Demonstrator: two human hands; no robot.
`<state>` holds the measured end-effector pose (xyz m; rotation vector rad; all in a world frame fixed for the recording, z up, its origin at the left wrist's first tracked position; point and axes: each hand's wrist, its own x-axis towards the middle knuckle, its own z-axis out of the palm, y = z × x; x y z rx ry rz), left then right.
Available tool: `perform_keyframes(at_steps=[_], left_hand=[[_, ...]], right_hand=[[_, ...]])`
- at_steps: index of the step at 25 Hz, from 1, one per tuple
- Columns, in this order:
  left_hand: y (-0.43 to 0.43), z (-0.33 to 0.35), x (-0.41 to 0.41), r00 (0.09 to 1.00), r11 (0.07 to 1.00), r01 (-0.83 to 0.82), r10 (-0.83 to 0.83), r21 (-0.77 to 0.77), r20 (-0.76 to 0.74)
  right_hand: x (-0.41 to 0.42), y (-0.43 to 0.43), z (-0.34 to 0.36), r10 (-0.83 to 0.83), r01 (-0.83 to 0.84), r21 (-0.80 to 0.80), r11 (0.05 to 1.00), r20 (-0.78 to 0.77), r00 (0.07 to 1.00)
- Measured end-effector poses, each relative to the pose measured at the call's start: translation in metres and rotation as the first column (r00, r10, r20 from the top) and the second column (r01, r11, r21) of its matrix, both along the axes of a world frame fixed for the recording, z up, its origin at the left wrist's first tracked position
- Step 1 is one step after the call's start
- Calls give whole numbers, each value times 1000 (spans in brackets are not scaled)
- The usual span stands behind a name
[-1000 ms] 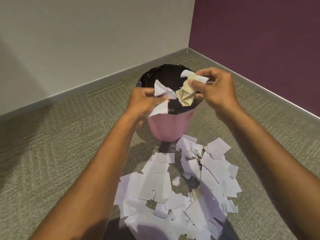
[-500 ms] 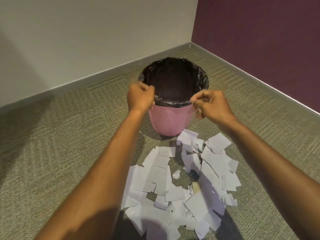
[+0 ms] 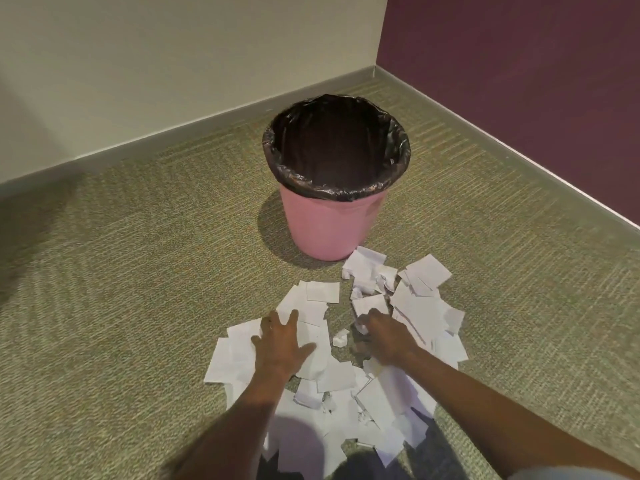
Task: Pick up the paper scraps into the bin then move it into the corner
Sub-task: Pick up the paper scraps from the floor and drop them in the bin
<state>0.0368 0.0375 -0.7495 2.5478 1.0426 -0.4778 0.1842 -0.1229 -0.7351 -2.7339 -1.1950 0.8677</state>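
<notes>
A pink bin (image 3: 330,230) lined with a black bag (image 3: 346,194) stands upright on the carpet, a short way out from the room's corner (image 3: 375,72). White paper scraps (image 3: 420,304) lie in a loose pile on the floor just in front of it. My left hand (image 3: 280,344) rests flat on the left part of the pile with its fingers spread. Over the middle of the pile, my right hand (image 3: 384,336) has its fingers curled down around some scraps. A small crumpled bit (image 3: 340,339) lies between my hands.
A cream wall (image 3: 173,64) with a grey skirting board runs behind the bin, and a dark purple wall (image 3: 519,81) closes the right side. Olive carpet (image 3: 121,271) covers the floor.
Both hands let their paper go over the bin, then came down and back to the pile on the floor. The left hand now lies flat; the right one curls into the scraps.
</notes>
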Motion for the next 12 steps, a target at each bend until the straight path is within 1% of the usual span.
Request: perform_keyframes(at_steps=[3,5,6,7,9,10,12], left_hand=[[-2,-10,6,996,998,-31,25,-63,-85],[-5,-16,6,988,998,-13,2,-69,-154],[-6,-19,7,986,999,-2,-7,-52,-165],[-7,-19,8,988,1000,4,-8,-31,-156],[-10,-17,9,996,1000,1,1,24,-93],[-12,-16,10,999,999,-1,3,40,-52],[-13,-17,9,999,1000,-19,18,24,37]], right_hand=[[-13,13,-12,126,-125,-24,992,49,991],[-20,19,-16,173,-173,-8,985,91,981],[-22,20,-18,191,-191,-5,982,118,975],[-25,20,-20,215,-217,-5,976,153,964],[-31,20,-26,277,-278,-27,960,212,937],[-33,19,-29,301,-298,-43,953,215,929],[-34,19,-35,339,-333,-62,941,191,921]])
